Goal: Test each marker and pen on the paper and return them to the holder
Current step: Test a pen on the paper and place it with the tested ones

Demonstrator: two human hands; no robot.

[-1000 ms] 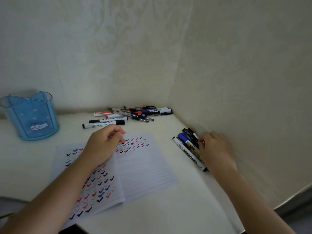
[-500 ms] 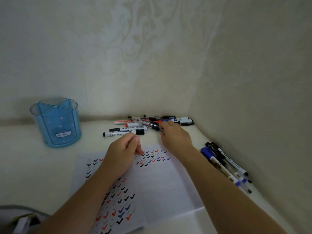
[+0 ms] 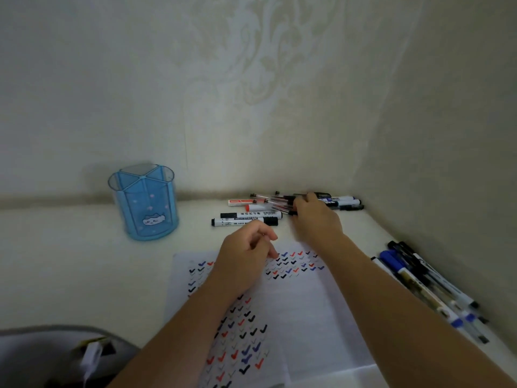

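Pens and markers (image 3: 340, 202) sit in a loose pile at the back corner of the surface (image 3: 70, 261), long axes roughly left-right along the rear wall (image 3: 195, 107), caps facing both ways. Right hand (image 3: 316, 217) is on the pile, fingers curled down onto the clear-barrel pens (image 3: 268, 201); can't tell if one is pinched yet. Left hand (image 3: 246, 261) rests loosely curled on the paper (image 3: 307, 303), holding nothing, likely pinning the sheet for the next test stroke. Second batch (image 3: 428, 287) lies along the right wall (image 3: 447, 135), axes parallel to it, probably sorted aside. Blue holder (image 3: 144, 203) stands upright at left, no pens showing in it
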